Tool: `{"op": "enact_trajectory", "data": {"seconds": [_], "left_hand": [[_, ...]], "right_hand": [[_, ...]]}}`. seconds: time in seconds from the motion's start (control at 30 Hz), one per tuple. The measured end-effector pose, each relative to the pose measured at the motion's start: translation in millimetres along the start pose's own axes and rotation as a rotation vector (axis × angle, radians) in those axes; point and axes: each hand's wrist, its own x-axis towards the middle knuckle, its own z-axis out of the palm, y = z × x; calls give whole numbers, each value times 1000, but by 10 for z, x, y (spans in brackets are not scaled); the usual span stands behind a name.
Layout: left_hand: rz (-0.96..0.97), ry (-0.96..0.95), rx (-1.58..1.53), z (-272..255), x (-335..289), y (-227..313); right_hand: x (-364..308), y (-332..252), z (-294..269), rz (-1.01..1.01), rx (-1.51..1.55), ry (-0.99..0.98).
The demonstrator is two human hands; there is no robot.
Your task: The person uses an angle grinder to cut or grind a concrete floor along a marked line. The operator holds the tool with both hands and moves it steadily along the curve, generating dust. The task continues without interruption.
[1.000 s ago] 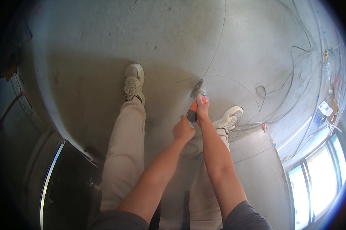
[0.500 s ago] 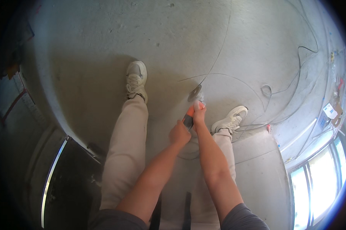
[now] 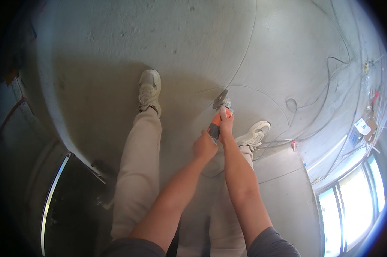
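My two hands hold an orange-and-black angle grinder (image 3: 215,127) low over the grey concrete floor, between my shoes. My left hand (image 3: 205,147) is wrapped round its rear end. Farther forward, my right hand (image 3: 226,125) grips the orange body close to the head. The grinder's thin round disc (image 3: 220,99) stands tilted on edge, its lower rim at the floor; whether it cuts in, I cannot tell. A thin dark line (image 3: 245,55) runs along the floor away from the disc.
My left shoe (image 3: 149,91) and right shoe (image 3: 256,133) stand on either side of the grinder. Loose cable (image 3: 329,81) loops across the floor at right. Cardboard, plastic and other clutter (image 3: 367,126) lie by the right wall, near a bright window (image 3: 352,205).
The grinder has moved slightly forward, away from me, with both hands still round it. The view has shifted a little. My feet keep their places.
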Motion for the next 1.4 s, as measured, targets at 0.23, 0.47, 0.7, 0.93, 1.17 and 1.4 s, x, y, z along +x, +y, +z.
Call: {"op": "enact_trajectory", "data": {"seconds": [0.23, 0.47, 0.7, 0.93, 1.17, 1.4], "left_hand": [[-10, -50, -42, -84, -45, 112], [-21, -47, -46, -57, 2, 189], [15, -39, -85, -56, 1, 260], [86, -18, -145, -161, 180, 798], [54, -23, -177, -136, 93, 815], [53, 2, -171, 10, 171, 746]], "right_hand": [[-3, -134, -49, 45, -17, -41], [-49, -348, -55, 121, -14, -58], [19, -391, -100, 14, -60, -46], [279, -1012, -101, -154, -82, -10], [356, -1036, -181, -109, -136, -129], [334, -1004, -181, -96, -170, -66]]}}
